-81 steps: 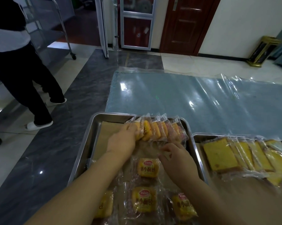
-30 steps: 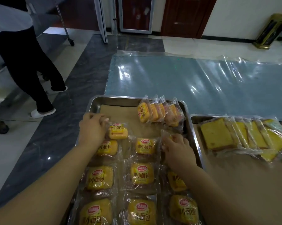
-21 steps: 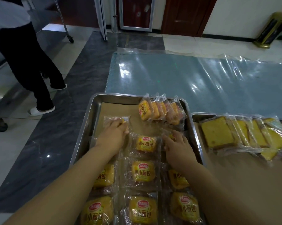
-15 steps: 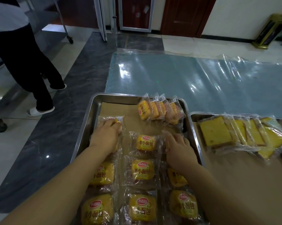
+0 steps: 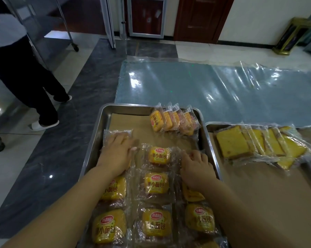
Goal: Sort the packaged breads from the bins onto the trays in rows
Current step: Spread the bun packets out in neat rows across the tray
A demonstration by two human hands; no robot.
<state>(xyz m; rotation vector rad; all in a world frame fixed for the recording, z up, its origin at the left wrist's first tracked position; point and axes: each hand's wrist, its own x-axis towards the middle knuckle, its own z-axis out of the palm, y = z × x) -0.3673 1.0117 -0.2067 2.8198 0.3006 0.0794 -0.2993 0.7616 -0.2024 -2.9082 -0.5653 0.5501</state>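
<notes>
A steel tray (image 5: 104,111) lined with brown paper holds several small yellow packaged breads laid flat in three columns. My left hand (image 5: 117,151) lies flat, fingers straight, on a bread packet (image 5: 115,134) at the head of the left column. My right hand (image 5: 196,167) rests on the packets at the head of the right column, and its fingers look loosely bent. The middle column's top bread (image 5: 159,154) lies between my hands. Several more breads (image 5: 172,119) stand on edge in a bunch at the tray's far right corner.
A second tray (image 5: 209,126) to the right holds several overlapping packaged cake slices (image 5: 258,144). A plastic-covered blue sheet (image 5: 213,90) lies beyond the trays. A person (image 5: 26,77) stands on the floor at the left beside a wheeled metal rack (image 5: 61,24).
My left hand carried a bread from the left column forward and laid it flat at that column's head. My right hand stayed on the right column's top packets.
</notes>
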